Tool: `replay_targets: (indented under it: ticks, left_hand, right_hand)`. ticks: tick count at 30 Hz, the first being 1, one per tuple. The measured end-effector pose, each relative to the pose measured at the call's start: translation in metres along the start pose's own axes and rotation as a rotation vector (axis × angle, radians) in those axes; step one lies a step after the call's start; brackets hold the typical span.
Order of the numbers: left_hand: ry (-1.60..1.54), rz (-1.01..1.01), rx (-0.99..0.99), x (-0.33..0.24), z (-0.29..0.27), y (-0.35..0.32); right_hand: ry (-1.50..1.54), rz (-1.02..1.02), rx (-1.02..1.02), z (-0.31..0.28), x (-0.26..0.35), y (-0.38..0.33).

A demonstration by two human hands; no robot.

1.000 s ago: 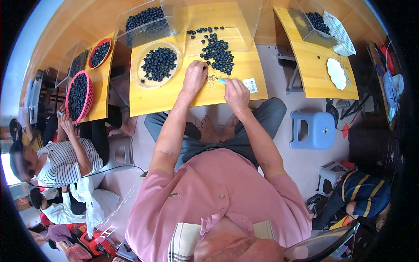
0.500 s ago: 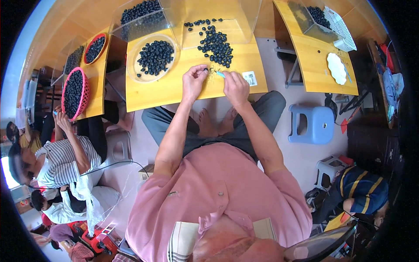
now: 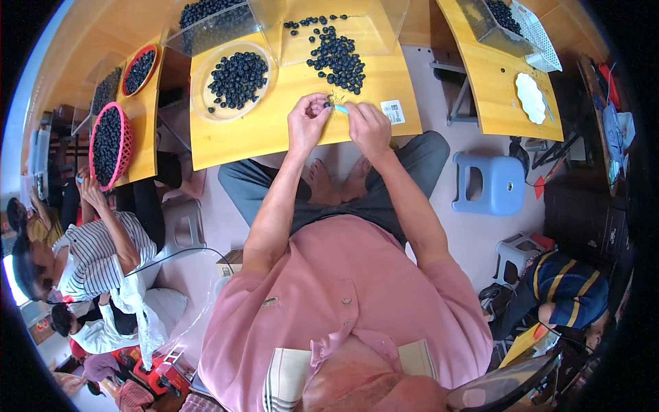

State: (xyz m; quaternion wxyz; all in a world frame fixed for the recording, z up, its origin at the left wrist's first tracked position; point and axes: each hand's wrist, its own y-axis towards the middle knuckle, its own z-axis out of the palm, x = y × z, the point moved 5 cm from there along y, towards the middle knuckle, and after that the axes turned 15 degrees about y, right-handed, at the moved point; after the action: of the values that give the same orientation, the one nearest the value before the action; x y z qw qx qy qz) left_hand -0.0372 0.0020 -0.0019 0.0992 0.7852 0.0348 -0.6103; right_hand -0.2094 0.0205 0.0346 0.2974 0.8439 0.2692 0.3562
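Just over the near part of the yellow table [image 3: 288,130], my left hand [image 3: 308,123] pinches a small dark round fruit [image 3: 327,105] between thumb and fingertips. My right hand [image 3: 368,128] grips a small light-blue-handled tool [image 3: 340,108]. Its end points left and reaches the fruit, but the tip is too small to make out. Beyond both hands lies a loose heap of similar dark fruits [image 3: 338,63]. Fine yellowish crumbs [image 3: 338,95] are scattered by my fingertips. At the left stands a clear round tray [image 3: 200,89] holding many more dark fruits.
Clear bins [image 3: 226,31] of dark fruit stand along the back. A white card [image 3: 392,112] lies right of my hand. On the right table is a white scalloped plate [image 3: 529,99]; a blue stool [image 3: 489,184] stands below. At left, a person [image 3: 110,240] works beside a pink basket [image 3: 126,147].
My right hand has brought the blue tool leftward, up to the fruit in my left hand. The view has shifted slightly, so the table sits a little higher and further left.
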Motion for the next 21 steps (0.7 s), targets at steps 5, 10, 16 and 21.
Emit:
replay_targets:
  ticks: [5, 10, 16, 21]
  left_hand:
    - [0.080, 0.003, 0.038, 0.0022, 0.0000, -0.0002]
    - [0.127, 0.018, 0.055, 0.0032, 0.0009, -0.0018]
    - [0.055, 0.016, 0.037, 0.0042, 0.0003, -0.0026]
    - [-0.061, 0.006, -0.022, -0.0019, -0.0040, -0.0060]
  right_hand:
    - [-0.017, -0.035, 0.014, 0.0015, 0.0012, 0.0008]
    - [-0.024, -0.033, 0.029, 0.0018, 0.0032, 0.0020]
    - [-0.024, -0.027, 0.059, 0.0036, 0.0018, 0.0020]
    - [-0.075, 0.086, 0.080, 0.0072, -0.0054, 0.0012]
